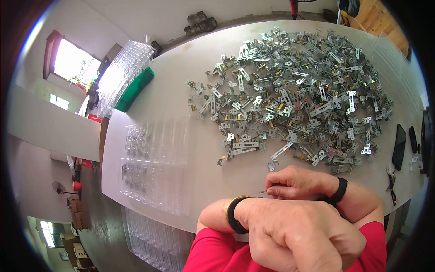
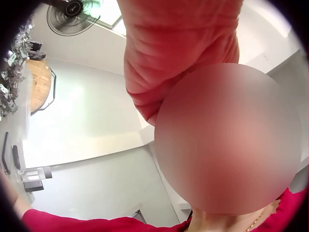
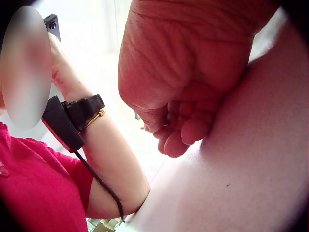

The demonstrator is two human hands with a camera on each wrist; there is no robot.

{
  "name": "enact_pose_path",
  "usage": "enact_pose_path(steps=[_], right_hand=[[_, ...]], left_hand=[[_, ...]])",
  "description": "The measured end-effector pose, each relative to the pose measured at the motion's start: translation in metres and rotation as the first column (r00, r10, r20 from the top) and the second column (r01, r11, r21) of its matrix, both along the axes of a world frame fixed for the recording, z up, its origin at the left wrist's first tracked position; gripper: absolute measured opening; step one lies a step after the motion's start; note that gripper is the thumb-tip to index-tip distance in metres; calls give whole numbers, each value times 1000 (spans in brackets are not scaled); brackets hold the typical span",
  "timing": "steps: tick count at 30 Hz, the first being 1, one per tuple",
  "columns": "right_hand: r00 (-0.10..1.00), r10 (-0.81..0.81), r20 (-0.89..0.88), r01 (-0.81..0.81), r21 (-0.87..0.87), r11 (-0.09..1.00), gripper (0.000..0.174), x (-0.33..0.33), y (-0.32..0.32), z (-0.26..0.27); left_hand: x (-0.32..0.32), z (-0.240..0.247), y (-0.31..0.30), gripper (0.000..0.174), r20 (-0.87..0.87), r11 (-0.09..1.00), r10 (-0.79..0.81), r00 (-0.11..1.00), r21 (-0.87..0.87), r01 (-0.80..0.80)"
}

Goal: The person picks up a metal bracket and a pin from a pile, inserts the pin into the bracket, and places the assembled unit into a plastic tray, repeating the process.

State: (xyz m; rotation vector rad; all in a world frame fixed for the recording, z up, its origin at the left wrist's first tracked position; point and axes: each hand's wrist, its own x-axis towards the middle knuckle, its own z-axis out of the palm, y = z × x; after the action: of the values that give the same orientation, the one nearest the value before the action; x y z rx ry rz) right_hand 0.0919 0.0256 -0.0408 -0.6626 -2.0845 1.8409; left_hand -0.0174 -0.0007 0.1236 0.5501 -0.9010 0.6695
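Note:
My left hand point(image 1: 303, 231) is raised close in front of the head camera, knuckles toward it, with one finger pointing at the lens. In the left wrist view only the palm side of the left hand point(image 2: 181, 43) shows; its fingertips are hidden. Beside a dark camera device point(image 3: 53, 26), that raised hand appears in the right wrist view. My right hand point(image 1: 292, 181) rests on the table point(image 1: 204, 181), fingers curled, near the pile of metal brackets point(image 1: 290, 99). A small thin metal piece point(image 1: 262, 191) pokes out between its thumb and fingers.
Clear plastic trays point(image 1: 154, 154) lie on the left, some holding parts. More trays point(image 1: 129, 72) stand upright by a green object point(image 1: 135, 89). A black phone point(image 1: 398, 147) and pliers point(image 1: 391, 183) lie at the right edge.

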Motion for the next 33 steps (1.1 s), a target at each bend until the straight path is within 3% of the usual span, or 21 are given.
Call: enact_pose_path(steps=[2, 4, 5, 7, 8, 10, 14, 16, 17, 19, 20, 23, 25, 26, 28, 33], right_hand=[[1000, -6, -11, 6, 29, 1000, 12, 0, 0, -1], [1000, -4, -24, 5, 52, 999, 11, -1, -1, -2], [1000, -11, -15, 12, 38, 999, 11, -1, -1, -1], [1000, -18, -7, 18, 18, 1000, 11, -1, -1, 0], [1000, -14, -1, 14, 12, 1000, 10, -1, -1, 0], [1000, -9, 6, 9, 4, 1000, 10, 0, -1, 2], [1000, 10, 24, -10, 15, 1000, 13, 0, 2, 3], [999, 15, 48, -17, 22, 1000, 15, 3, 2, 6], [999, -14, -34, 16, 41, 999, 17, 4, 0, 12], [993, -60, -100, 65, 44, 997, 19, 3, -2, 12], [987, -33, -160, 39, 36, 999, 20, 3, 0, 6], [983, -49, -176, 38, -67, 997, 18, 9, 1, 16], [999, 29, -24, -29, -16, 999, 17, 1, 1, -3], [998, 22, -51, -23, -10, 1000, 18, 1, 1, 0], [999, 12, -51, -12, 1, 1000, 16, 1, 0, -2], [999, 23, -48, -22, 21, 1000, 15, 1, 0, -3]], left_hand=[[0, 0, -9, 31, 5, 996, 41, 999, -75, -41], [2, -1, -19, 31, -4, 949, 100, 995, -300, -97], [1, -2, -17, 31, -7, 947, 105, 994, -304, -102], [-2, -10, -6, 29, -96, 957, 279, 955, -57, -286], [2, -20, -4, 29, -99, 956, 281, 955, -62, -287], [23, -46, -1, 30, 181, 802, 574, 799, 74, -593], [40, -59, 0, 28, 345, 799, 565, 750, -1, -601], [25, -37, 5, 33, 50, 834, 551, 833, 17, -552], [15, -36, 10, 33, 55, 839, 543, 838, 5, -544], [0, -41, 20, 17, -131, 798, 594, 794, 226, -559], [5, -37, 12, 17, -193, 779, 625, 756, 89, -621], [4, -38, 11, 18, -191, 794, 606, 773, 74, -604], [5, -33, -3, 18, -196, 797, 601, 774, 73, -600], [-17, -35, 14, 19, -198, 795, 604, 772, 78, -601], [-3, -35, -5, 20, -213, 782, 621, 754, 105, -615], [-6, -29, 22, 23, -274, 725, 687, 673, 207, -656]])
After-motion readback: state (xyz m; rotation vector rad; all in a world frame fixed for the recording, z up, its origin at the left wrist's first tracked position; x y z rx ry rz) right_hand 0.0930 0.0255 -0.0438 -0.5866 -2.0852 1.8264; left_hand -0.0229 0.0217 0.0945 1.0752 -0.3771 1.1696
